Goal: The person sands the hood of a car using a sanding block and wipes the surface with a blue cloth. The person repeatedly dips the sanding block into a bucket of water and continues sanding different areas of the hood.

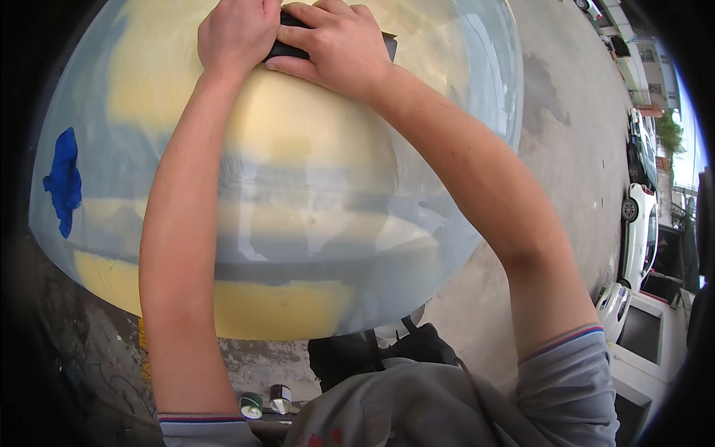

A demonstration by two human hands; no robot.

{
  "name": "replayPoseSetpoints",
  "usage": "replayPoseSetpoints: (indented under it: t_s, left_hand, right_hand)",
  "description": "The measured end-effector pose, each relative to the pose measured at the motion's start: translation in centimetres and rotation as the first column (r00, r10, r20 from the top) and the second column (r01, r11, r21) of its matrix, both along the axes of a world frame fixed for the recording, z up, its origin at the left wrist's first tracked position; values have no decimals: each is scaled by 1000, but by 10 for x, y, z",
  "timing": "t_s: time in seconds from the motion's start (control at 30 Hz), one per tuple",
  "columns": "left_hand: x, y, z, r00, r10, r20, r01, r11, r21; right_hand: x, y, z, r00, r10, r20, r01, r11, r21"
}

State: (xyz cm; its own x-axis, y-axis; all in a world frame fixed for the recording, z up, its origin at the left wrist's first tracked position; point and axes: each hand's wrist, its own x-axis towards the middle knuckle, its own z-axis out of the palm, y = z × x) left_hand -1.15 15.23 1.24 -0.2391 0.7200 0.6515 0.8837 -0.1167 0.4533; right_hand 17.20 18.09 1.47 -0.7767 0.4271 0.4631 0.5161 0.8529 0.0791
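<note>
Both arms reach far forward over a large curved panel, glossy wet-looking and patched in grey and pale yellow. My left hand is closed at the left end of a flat black block, pressing it against the panel's far part. Beside it, my right hand wraps over the same block, thumb on the near side and fingers on top. The block's right end sticks out past this hand. Its underside is hidden, and the left fingertips are partly cut off by the upper edge.
A crumpled blue piece, cloth or film, clings to the panel's left side. Below the near edge stand a green can and a dark-and-white can. A black bag-like thing is near my body. Parked white cars line the right.
</note>
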Motion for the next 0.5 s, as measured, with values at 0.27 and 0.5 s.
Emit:
replayPoseSetpoints:
  t_s: [0.27, 0.5]
  left_hand:
    - [-1, 1, 5, 996, 64, -68, -72, 989, -126]
    - [82, -87, -3, 979, 203, -3, -203, 979, -31]
  right_hand:
    - [8, -2, 19, 996, 61, 67, -46, 977, -207]
    - [82, -69, 9, 972, 232, -42, -236, 960, -149]
